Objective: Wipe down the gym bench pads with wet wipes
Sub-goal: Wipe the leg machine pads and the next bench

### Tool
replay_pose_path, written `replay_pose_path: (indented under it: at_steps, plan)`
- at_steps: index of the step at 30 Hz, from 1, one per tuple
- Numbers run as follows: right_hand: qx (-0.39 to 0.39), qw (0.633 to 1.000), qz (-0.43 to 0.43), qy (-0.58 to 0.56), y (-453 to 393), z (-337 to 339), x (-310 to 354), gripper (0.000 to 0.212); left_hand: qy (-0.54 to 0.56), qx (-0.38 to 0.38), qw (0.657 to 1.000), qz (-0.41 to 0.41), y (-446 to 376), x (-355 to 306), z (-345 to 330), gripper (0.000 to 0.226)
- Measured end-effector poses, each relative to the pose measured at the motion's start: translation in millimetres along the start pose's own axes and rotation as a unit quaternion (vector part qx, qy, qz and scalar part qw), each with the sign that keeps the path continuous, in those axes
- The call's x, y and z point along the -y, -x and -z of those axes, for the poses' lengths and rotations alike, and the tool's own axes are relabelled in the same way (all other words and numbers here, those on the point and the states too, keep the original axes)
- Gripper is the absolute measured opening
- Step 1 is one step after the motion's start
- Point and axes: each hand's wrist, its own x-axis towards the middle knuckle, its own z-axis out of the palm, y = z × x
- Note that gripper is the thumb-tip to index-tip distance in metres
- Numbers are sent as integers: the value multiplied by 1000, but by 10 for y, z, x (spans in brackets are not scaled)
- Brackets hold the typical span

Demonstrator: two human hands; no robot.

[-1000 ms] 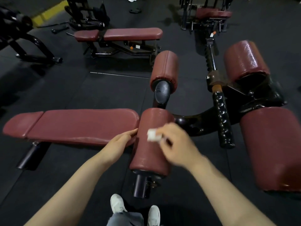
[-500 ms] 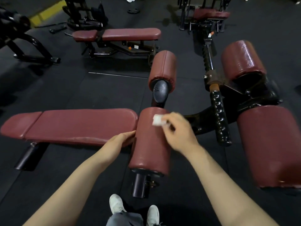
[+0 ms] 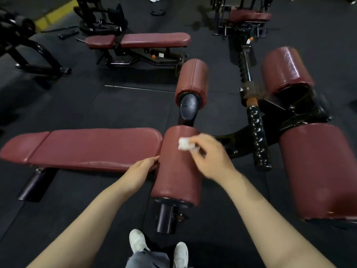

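Note:
A maroon roller pad (image 3: 176,176) lies in front of me on a black post. My right hand (image 3: 212,157) pinches a small folded white wet wipe (image 3: 185,145) and presses it on the pad's top near its far end. My left hand (image 3: 142,170) holds nothing and rests flat against the roller's left side, where it meets the long maroon bench pad (image 3: 87,147). A second roller pad (image 3: 192,78) stands farther off on the same frame.
Two large maroon rollers (image 3: 286,70) (image 3: 318,171) and a black knurled handle (image 3: 257,136) sit to the right. Another flat bench (image 3: 139,40) and dark machines stand at the back. The floor is black rubber (image 3: 96,105). My white shoes (image 3: 138,241) are at the bottom.
My right hand has slid the wipe along the roller pad from its middle toward the far end. My left hand has stayed against the pad's side.

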Motion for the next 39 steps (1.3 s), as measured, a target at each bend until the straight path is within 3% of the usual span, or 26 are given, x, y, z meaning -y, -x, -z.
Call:
replay_pose_path:
  at_steps: [2, 4, 7, 10, 12, 15, 17, 19, 22, 24, 27, 32, 35, 39]
  plan:
    - [-52, 996, -67, -4, -243, -34, -116, 17, 18, 15, 1000, 18, -10, 74, -20, 47]
    - [-47, 997, -66, -16, -118, -75, -5, 20, 39, 5, 999, 22, -3, 119, 0, 49]
    - [48, 996, 11, -71, 554, -38, 361, 25, 45, -38, 998, 1, 77, 69, 38, 45]
    - [121, 987, 73, -76, 854, 44, 398, 24, 11, -20, 1000, 2, 94, 21, 21, 48]
    - [87, 994, 51, -44, 562, 29, 220, 23, 8, -8, 999, 31, 42, -3, -20, 46]
    - [-47, 998, -34, -21, -26, -50, -110, 16, 20, -6, 999, 40, 50, 34, -102, 44]
    - [-97, 990, -104, -23, -223, -76, -180, 12, 43, -14, 996, 72, -14, 103, -63, 44]
    - [-81, 991, -100, -33, -102, -105, -66, 14, 40, -4, 994, 97, -201, 195, 40, 44]
    - [39, 997, -12, -72, 517, -53, 255, 22, 32, -29, 993, 106, -469, 425, 191, 25]
    - [100, 991, 36, -79, 804, 18, 340, 22, 30, -41, 994, 94, -476, 418, 157, 32]
    - [64, 996, 42, -42, 498, 42, 207, 18, 67, -55, 992, 91, -273, 222, 9, 31]
    - [-35, 998, -53, 29, -522, -170, -85, 17, 74, -49, 995, 48, 3, 83, -171, 37]
    - [-24, 992, -116, 40, -620, -190, -47, 20, 85, -57, 993, 53, 6, 81, -164, 40]
    - [49, 997, -48, 25, -127, -104, 240, 20, 76, -33, 995, 47, 25, 96, -122, 48]
